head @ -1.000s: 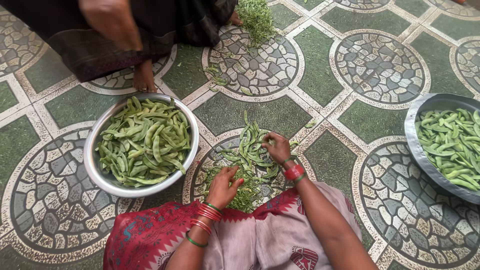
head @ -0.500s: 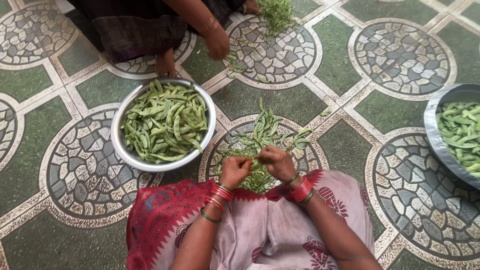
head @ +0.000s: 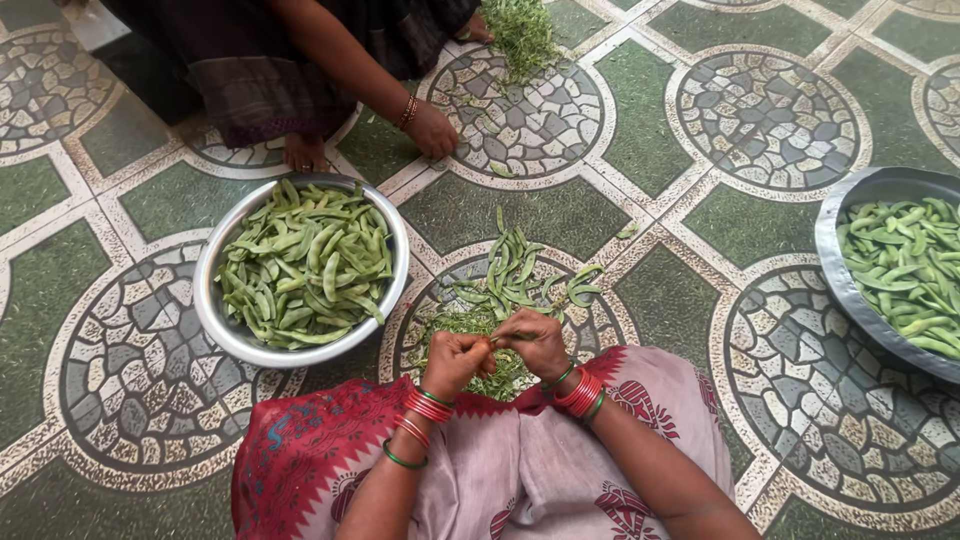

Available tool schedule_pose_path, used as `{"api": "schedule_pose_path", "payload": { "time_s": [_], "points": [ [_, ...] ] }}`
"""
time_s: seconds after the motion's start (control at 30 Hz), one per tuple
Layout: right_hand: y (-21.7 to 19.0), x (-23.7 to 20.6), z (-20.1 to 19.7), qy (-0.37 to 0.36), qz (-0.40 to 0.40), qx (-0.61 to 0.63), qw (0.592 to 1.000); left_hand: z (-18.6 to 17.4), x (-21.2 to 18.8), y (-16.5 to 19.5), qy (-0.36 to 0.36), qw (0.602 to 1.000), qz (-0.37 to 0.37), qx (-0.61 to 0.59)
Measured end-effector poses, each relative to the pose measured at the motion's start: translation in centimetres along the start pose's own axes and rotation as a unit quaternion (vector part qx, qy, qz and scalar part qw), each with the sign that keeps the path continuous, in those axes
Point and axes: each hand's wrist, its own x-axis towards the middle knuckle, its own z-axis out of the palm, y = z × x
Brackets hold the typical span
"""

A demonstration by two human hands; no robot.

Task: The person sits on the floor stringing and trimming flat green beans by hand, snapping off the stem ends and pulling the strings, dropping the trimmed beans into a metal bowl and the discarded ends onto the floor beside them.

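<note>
I see my left hand [head: 455, 362] and my right hand [head: 537, 343] close together above my lap, just over the pile of green pods [head: 510, 285] on the patterned floor [head: 690, 300]. Between them there is one green pod [head: 500, 338], held almost level. The fingers of the left hand are curled together and pinch one end of it; the fingers of the right hand are closed on the other end. So the pod bridges the small gap from one set of fingertips to the other, and most of its length is hidden by them. Under the hands lie thin green trimmings [head: 480, 330].

To my left, near the pile, stands a round metal bowl [head: 208, 290] full of pods. At the right edge I see a second metal bowl [head: 832, 250], also with pods, well apart from my hands.

Across from me sits another person; that person's hand [head: 432, 130] rests on the floor, near a heap of green scraps [head: 522, 35].
</note>
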Motion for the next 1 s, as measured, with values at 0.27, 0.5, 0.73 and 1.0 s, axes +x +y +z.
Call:
{"api": "schedule_pose_path", "payload": {
  "time_s": [0.27, 0.5, 0.73, 1.0],
  "points": [
    [4.5, 1.4, -3.8, 0.101, 0.216, 0.439, 0.866, -2.5, 3.0, -2.4, 0.09, 0.962, -0.07, 0.248],
    [4.0, 3.3, -8.6, 0.149, 0.246, 0.444, 0.849, -1.8, 2.5, -1.3, 0.105, 0.837, 0.008, 0.537],
    [3.7, 2.0, -5.2, 0.104, 0.259, 0.358, 0.891, 2.3, 1.5, 0.9, 0.017, 0.941, 0.09, 0.326],
    [0.4, 2.0, -1.0, 0.074, 0.064, 0.033, 0.995, 0.6, 1.7, -2.5, 0.071, 0.861, 0.133, 0.485]
  ]
}}
